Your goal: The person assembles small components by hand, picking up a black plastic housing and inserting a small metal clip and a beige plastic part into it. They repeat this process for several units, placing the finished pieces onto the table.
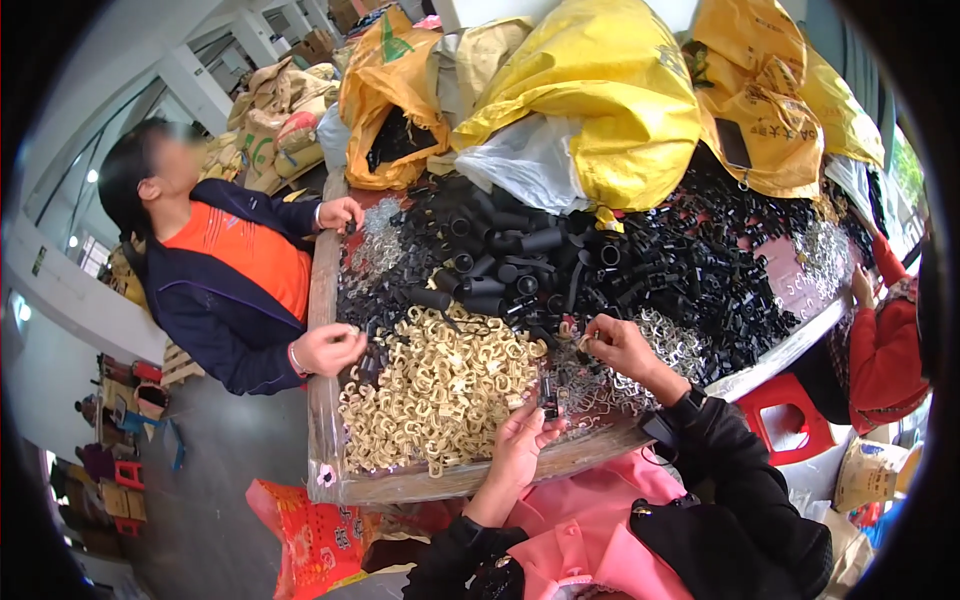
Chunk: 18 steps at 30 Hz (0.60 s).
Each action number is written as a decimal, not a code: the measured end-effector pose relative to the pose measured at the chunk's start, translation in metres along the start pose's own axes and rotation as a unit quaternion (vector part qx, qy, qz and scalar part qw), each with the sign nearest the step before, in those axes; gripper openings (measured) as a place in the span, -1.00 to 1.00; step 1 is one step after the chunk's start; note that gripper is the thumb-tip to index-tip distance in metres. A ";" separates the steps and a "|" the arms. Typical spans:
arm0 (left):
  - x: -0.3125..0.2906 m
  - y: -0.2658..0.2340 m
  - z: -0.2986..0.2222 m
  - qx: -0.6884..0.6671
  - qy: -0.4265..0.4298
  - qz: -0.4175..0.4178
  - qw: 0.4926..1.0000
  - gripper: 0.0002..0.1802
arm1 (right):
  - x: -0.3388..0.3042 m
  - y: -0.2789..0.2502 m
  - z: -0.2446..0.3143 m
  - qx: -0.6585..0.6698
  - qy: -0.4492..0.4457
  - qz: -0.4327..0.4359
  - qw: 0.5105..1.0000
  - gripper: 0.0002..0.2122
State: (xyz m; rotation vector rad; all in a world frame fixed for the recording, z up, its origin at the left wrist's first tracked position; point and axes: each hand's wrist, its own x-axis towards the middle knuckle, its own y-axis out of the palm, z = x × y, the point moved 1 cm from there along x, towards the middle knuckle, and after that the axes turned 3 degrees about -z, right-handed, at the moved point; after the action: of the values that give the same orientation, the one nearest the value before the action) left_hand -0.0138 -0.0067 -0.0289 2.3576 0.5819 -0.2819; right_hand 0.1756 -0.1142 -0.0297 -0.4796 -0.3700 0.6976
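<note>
A wooden-edged counter (400, 486) spreads beyond both grips, heaped with black parts (500, 250) and, left of the left grip (520, 440), cream clips (440, 375). A yellow sack (620, 120) slumps farther off; grey floor (225, 460) lies far left. The left grip is clamped on a small, dark, glossy piece (548, 398) at its fingertips. Whether the right grip (622, 347) pinches anything, I cannot tell.

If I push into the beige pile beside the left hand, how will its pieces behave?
The beige pieces are probably stiff, since they hold curved shapes within the heap. Lying loose, they may slide toward the wooden table rim when pushed. Their open hooks overlap, so lifting one could drag neighbours.
</note>
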 end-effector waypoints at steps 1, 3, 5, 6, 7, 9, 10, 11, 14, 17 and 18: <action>0.000 0.002 0.002 -0.002 0.006 -0.001 1.000 -0.73 | -0.007 0.001 -0.005 0.107 0.030 0.020 0.994 -0.93; 0.005 0.010 0.005 0.001 0.004 0.008 1.000 -0.74 | -0.021 -0.004 -0.009 0.212 0.062 0.025 0.975 -0.93; 0.011 0.015 0.012 -0.005 0.014 0.023 1.000 -0.74 | -0.033 -0.005 -0.005 0.336 0.156 0.085 0.925 -0.93; 0.013 0.017 0.013 -0.009 0.020 0.029 0.999 -0.74 | -0.039 -0.005 -0.003 0.396 0.201 0.115 0.889 -0.93; 0.015 0.021 0.014 -0.008 0.015 0.031 0.999 -0.74 | -0.044 -0.007 0.000 0.397 0.204 0.111 0.888 -0.93; 0.020 0.031 0.012 -0.057 0.031 0.085 0.994 -0.74 | -0.052 -0.007 0.006 0.498 0.258 0.162 0.812 -0.96; 0.021 0.034 0.011 -0.082 0.041 0.110 0.990 -0.74 | -0.056 -0.006 0.007 0.544 0.283 0.188 0.767 -0.95; 0.021 0.034 0.013 -0.083 0.039 0.109 0.990 -0.74 | -0.058 -0.006 0.006 0.544 0.285 0.188 0.766 -0.95; 0.022 0.034 0.014 -0.062 0.032 0.108 0.992 -0.73 | -0.059 -0.005 0.007 0.570 0.240 0.167 0.768 -0.91; 0.030 0.022 0.015 0.005 0.056 0.064 0.996 -0.73 | -0.057 0.003 0.010 0.518 0.227 0.103 0.818 -0.90; 0.030 0.021 0.014 0.038 0.068 0.042 0.996 -0.72 | -0.057 0.005 0.010 0.490 0.220 0.071 0.840 -0.89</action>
State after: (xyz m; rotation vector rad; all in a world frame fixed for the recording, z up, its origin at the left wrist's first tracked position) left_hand 0.0222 -0.0198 -0.0382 2.4817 0.5424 -0.1082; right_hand 0.1284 -0.1470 -0.0331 0.3283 0.4760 0.7971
